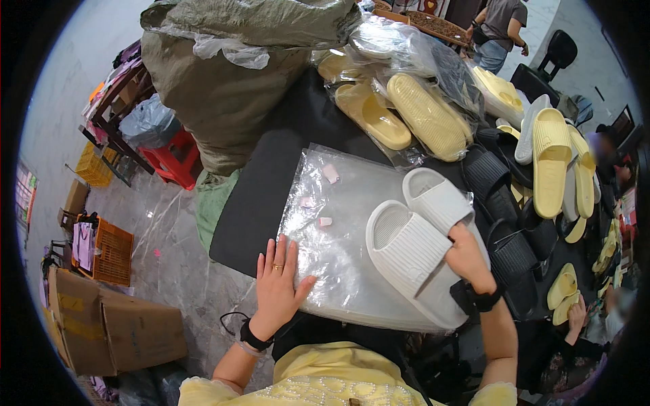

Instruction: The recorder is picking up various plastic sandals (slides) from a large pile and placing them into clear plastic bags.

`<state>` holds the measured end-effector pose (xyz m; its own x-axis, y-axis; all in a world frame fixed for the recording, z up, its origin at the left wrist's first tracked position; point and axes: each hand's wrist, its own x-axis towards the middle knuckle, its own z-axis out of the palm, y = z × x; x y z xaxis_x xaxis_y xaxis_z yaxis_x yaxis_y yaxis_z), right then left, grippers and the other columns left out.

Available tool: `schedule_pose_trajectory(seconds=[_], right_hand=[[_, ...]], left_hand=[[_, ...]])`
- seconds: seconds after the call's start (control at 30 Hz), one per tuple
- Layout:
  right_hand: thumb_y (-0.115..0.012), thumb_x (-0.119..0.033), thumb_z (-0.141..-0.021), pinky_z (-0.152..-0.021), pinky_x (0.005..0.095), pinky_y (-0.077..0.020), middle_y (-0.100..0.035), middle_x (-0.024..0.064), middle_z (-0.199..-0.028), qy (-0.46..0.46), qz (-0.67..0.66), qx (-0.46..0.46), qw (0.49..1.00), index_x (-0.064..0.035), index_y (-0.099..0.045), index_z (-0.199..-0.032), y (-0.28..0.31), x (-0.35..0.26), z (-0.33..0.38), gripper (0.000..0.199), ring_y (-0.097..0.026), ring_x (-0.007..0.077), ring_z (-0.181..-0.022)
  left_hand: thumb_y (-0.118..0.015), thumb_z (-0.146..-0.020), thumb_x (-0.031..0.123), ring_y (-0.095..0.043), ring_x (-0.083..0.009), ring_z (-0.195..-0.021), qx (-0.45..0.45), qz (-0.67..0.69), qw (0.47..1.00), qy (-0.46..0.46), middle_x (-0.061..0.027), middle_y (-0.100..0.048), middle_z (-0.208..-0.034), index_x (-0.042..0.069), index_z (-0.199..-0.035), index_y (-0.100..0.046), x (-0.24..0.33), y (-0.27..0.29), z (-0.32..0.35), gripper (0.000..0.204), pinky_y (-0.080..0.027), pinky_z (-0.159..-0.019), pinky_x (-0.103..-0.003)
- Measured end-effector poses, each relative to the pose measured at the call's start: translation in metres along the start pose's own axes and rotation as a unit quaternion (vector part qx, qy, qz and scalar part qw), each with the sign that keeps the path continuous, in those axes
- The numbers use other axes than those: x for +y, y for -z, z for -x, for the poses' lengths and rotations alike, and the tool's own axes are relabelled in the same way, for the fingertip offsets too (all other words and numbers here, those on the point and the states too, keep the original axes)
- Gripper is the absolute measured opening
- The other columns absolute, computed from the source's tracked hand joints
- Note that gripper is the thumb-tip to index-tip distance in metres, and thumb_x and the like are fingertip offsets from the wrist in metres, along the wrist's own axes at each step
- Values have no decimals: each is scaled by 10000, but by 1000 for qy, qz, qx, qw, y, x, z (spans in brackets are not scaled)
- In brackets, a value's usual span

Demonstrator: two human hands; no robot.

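A stack of clear plastic bags (342,277) lies flat on the dark table in front of me. Over its right half rests a pair of white slippers: the nearer slipper (408,247) overlaps the farther slipper (437,198). My right hand (469,257) is closed around the pair's inner edges, its fingertips hidden between the straps. On the left edge of the bags my left hand (279,284) lies flat with fingers spread, holding nothing. Small pink and white pieces, one of them a pink tag (330,174), sit on the bags near their far left corner.
Bagged yellow slippers (430,115) fill the table's far side. Black slippers (512,260) and stacked yellow slippers (552,162) crowd the right. A big sack (217,101) stands at the far left. A cardboard box (122,325) sits on the floor. Another person's hand (576,312) shows at right.
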<state>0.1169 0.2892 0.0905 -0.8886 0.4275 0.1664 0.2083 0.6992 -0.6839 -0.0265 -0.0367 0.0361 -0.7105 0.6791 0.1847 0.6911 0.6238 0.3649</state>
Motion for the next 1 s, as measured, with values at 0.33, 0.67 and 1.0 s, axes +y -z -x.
schedule_pose_trajectory(seconds=[0.33,0.67,1.0], right_hand=[[-535,13,-693,-784,439,-448,-549,227,-908,281,-23,-343,896,58,-575,-846,-74,-103,-44,165,-522,394,-874],[-560,-48,-712,-773,470,-451,-578,254,-885,118,78,-13,990,42,-580,-795,-79,-7,-100,124,-537,424,-861],[-541,0,-650,-774,467,-457,-555,201,-928,53,137,-122,982,42,-548,-864,-49,-31,18,218,-522,397,-878]], left_hand=[[-508,-840,475,-261,-346,-1369,-2,-8,997,-80,-179,-370,-1434,92,-1319,-488,-36,-27,12,613,-169,-1102,-482],[-568,-844,474,-263,-374,-1359,30,-13,999,-16,-182,-301,-1471,20,-1390,-362,1,-7,0,739,-191,-1078,-520],[-577,-838,440,-220,-362,-1384,-7,-22,1000,12,-168,-263,-1496,32,-1419,-323,-1,-2,1,754,-159,-1103,-506]])
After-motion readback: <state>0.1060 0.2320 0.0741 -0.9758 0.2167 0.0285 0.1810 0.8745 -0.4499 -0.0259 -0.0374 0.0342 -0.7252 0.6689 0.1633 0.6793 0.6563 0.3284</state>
